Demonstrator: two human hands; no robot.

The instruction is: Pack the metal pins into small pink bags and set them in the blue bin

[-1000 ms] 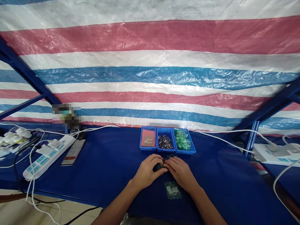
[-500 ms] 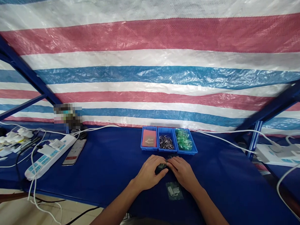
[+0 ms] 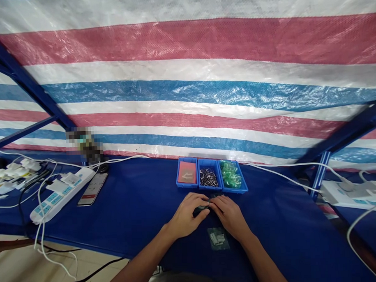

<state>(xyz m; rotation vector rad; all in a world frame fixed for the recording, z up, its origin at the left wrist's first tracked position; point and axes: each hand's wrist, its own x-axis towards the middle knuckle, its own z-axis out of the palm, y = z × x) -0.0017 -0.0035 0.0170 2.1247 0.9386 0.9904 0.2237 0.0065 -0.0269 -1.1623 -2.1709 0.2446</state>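
My left hand (image 3: 187, 216) and my right hand (image 3: 229, 212) meet over the blue table, their fingertips close together. Both pinch what looks like a small clear plastic bag (image 3: 200, 209), mostly covered by the fingers. What it holds I cannot make out. Below it, a small clear bag (image 3: 218, 239) with several white pieces inside lies flat, near my right wrist. Beyond my hands stand three blue bins side by side: a left bin (image 3: 187, 185) with pink sheets and a light piece on top, a middle bin (image 3: 210, 188) of metal screws or nails, and a right bin (image 3: 236, 190) of green plastic pieces.
On the left lie a phone (image 3: 92, 189) and a white power strip (image 3: 56, 199) with cords. White chargers (image 3: 15, 173) crowd the far left. Another power strip (image 3: 356, 196) is at right. A striped plastic sheet (image 3: 186, 91) hangs behind the table.
Both hands stay in nearly the same place on the bag, with slight finger movement. The left fingers cover a little more of it. The view shifts very slightly.
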